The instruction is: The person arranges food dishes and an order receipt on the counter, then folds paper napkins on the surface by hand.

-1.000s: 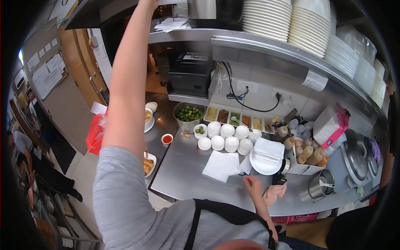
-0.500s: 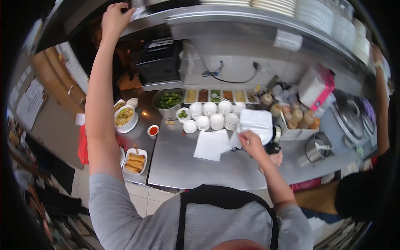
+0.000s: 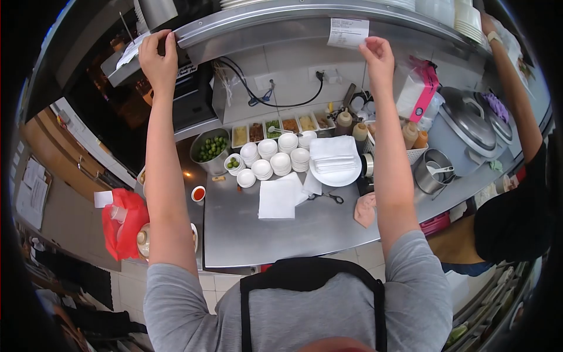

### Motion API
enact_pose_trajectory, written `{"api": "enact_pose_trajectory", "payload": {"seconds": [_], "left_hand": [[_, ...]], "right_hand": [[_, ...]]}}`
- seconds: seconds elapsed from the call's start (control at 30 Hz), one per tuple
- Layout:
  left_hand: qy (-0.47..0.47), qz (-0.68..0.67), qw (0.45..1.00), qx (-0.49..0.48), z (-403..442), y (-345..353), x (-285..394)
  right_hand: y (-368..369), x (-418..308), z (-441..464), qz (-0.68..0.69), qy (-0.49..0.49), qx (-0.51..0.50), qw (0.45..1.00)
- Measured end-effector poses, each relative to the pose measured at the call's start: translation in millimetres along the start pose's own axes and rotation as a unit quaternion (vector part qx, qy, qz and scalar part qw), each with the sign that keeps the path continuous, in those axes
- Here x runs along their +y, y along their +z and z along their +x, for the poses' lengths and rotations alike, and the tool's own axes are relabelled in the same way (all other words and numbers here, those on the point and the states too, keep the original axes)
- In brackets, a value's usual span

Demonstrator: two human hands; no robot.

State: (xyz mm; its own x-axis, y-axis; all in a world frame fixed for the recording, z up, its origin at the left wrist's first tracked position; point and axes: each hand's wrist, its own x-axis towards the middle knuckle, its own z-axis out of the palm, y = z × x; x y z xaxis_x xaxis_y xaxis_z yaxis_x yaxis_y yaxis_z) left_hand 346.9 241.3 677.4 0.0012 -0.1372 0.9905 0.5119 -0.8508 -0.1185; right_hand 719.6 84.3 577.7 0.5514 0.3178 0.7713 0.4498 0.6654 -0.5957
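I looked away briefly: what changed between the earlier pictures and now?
The right hand rose from beside the round white plate to the printed white paper slip on the grey metal shelf; whether it grips is unclear. The left hand stayed raised, and the stacked small white bowls stayed put.

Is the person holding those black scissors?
No, the scissors lie on the counter, while the left hand and right hand are up by the shelf.

Pale tiled wall (image 3: 281, 64) above a steel counter (image 3: 252, 234).
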Motion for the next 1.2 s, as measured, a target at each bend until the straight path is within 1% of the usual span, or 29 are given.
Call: {"api": "enact_pose_trajectory", "payload": {"seconds": [0.07, 0.1, 0.13, 0.2, 0.23, 0.27, 0.33, 0.37, 0.4, 0.43, 0.47, 0.53, 0.6, 0.7, 0.87, 0.93, 1.07, 1.13, 1.2], "left_hand": [[0.012, 0.004, 1.0, 0.014, -0.1, 1.3, -3.4], [0.015, -0.001, 1.0, 0.015, -0.3, 1.3, -5.1], [0.019, -0.005, 1.0, 0.016, -0.2, 1.2, -7.2], [0.034, -0.007, 0.999, 0.029, 0.2, 3.3, -11.9], [0.03, -0.004, 0.999, 0.018, 0.1, 3.2, -14.8], [0.026, 0.0, 1.0, 0.007, -1.3, 0.8, -15.8], [0.01, -0.019, 1.0, 0.001, 2.6, -5.7, 1.1], [0.027, 0.019, 0.999, -0.02, 1.9, -7.2, -6.8], [-0.018, -0.02, 1.0, -0.01, 5.6, -12.1, 15.9], [-0.034, -0.038, 0.999, -0.017, 6.8, -13.5, 19.8], [-0.05, -0.058, 0.997, -0.024, 7.4, -15.1, 20.9], [-0.07, -0.066, 0.995, -0.036, 8.8, -19.1, 23.6], [-0.056, -0.054, 0.996, -0.032, 8.7, -20.4, 22.1], [-0.095, -0.072, 0.992, -0.048, 8.7, -21.7, 23.8], [-0.092, -0.067, 0.993, -0.042, 9.2, -21.1, 23.1], [-0.074, -0.055, 0.995, -0.033, 7.9, -19.9, 21.5], [-0.094, -0.068, 0.993, -0.035, 8.7, -19.0, 21.6], [-0.09, -0.06, 0.994, -0.029, 7.0, -19.6, 22.7], [-0.097, -0.063, 0.993, -0.029, 6.6, -20.2, 23.3]], "right_hand": [[8.7, -4.1, -18.2, 0.079, 0.043, 0.012, 0.996], [17.2, -14.4, -31.2, 0.096, 0.068, 0.02, 0.993], [25.4, -18.3, -43.3, 0.099, 0.07, 0.014, 0.993], [44.1, -18.6, -64.2, 0.148, 0.123, -0.002, 0.981], [58.2, -12.0, -73.7, 0.15, 0.11, -0.028, 0.982], [76.2, -19.0, -84.6, 0.123, 0.097, -0.042, 0.987], [108.3, -23.0, -99.4, 0.103, 0.073, -0.107, 0.986], [122.9, -24.7, -103.3, 0.108, 0.076, -0.116, 0.984], [136.7, -26.5, -105.4, 0.082, 0.05, -0.135, 0.986], [148.3, -28.9, -108.4, 0.056, 0.024, -0.152, 0.986], [158.2, -34.3, -110.8, 0.059, 0.025, -0.159, 0.985], [173.5, -45.0, -110.7, 0.104, 0.037, -0.151, 0.982], [181.4, -45.9, -109.8, 0.104, 0.031, -0.152, 0.982], [187.9, -50.4, -107.5, 0.114, 0.03, -0.148, 0.982], [190.5, -51.5, -102.4, 0.128, 0.021, -0.14, 0.982], [189.3, -52.6, -101.8, 0.126, 0.024, -0.134, 0.983], [188.2, -52.9, -97.1, 0.129, 0.025, -0.141, 0.981], [188.0, -47.0, -96.3, 0.094, -0.01, -0.141, 0.986], [187.6, -55.7, -97.4, 0.12, 0.009, -0.145, 0.982]]}}
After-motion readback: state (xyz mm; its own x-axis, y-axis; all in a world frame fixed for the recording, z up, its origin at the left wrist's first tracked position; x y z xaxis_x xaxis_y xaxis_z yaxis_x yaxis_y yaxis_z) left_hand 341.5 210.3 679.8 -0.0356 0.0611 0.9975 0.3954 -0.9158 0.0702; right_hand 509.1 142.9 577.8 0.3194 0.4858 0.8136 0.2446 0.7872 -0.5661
